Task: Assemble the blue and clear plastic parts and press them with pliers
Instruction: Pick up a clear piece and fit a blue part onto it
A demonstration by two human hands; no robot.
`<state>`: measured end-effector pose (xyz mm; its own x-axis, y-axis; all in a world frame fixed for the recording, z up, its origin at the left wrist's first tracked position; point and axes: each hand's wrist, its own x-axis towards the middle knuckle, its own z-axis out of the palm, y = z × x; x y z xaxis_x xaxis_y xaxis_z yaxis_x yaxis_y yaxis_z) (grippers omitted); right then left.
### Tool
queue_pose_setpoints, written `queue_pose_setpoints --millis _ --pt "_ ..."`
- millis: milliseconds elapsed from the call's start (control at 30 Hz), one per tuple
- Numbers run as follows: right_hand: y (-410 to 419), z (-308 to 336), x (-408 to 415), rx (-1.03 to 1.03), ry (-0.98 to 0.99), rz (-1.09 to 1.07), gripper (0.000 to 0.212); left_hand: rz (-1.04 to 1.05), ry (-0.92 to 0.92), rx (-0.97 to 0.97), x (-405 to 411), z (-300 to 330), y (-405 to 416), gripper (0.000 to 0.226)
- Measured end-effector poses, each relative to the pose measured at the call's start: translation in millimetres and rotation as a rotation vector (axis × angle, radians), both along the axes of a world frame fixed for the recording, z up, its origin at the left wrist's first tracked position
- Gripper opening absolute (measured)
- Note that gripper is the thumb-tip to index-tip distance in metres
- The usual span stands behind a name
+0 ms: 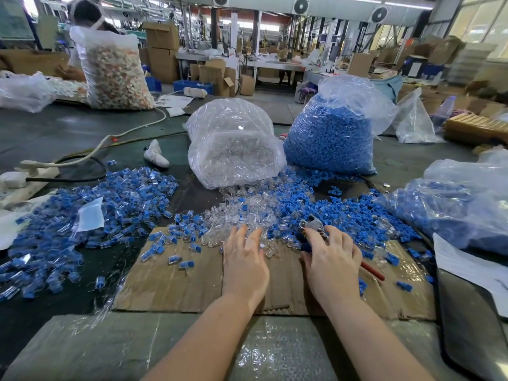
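A heap of loose clear plastic parts (242, 213) lies in the middle of the floor, mixed on its right with loose blue parts (354, 213). My left hand (244, 259) lies flat, fingers stretched out, fingertips touching the clear parts at the heap's near edge. My right hand (330, 259) grips pliers (313, 225) with a metal head and red handles, the head pointing into the blue parts. A wide pile of assembled blue-and-clear pieces (90, 213) spreads to the left.
A cardboard sheet (176, 281) lies under both hands. Behind the heaps stand a bag of clear parts (233, 149) and a bag of blue parts (335, 133). Another bag of blue parts (453, 207) sits right. A power strip (30, 174) lies far left. A person sits back left.
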<state>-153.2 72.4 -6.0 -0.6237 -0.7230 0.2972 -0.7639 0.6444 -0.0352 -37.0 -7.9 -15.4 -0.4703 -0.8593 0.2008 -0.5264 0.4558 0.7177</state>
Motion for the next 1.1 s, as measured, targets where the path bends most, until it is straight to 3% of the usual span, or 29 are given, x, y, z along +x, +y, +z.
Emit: queue_pose_setpoints --millis 267,533,700,933,1100 --pt "-10 1 6 -0.013 -0.047 0.056 0.030 0.008 0.066 -0.089 3 -10 1 0.032" --pt "-14 9 24 -0.224 -0.198 0.127 0.018 -0.003 0.044 -0.269 7 -8 5 0.036" --pt "-19 14 32 -0.225 -0.322 0.163 0.021 -0.005 0.063 -0.245 9 -2 7 0.025" --pt "-18 13 28 -0.211 -0.332 0.177 0.021 0.005 0.119 -0.205 9 0 6 0.024" --pt "-16 13 15 -0.270 -0.261 0.067 0.015 0.046 0.102 -0.176 7 -3 6 0.024"
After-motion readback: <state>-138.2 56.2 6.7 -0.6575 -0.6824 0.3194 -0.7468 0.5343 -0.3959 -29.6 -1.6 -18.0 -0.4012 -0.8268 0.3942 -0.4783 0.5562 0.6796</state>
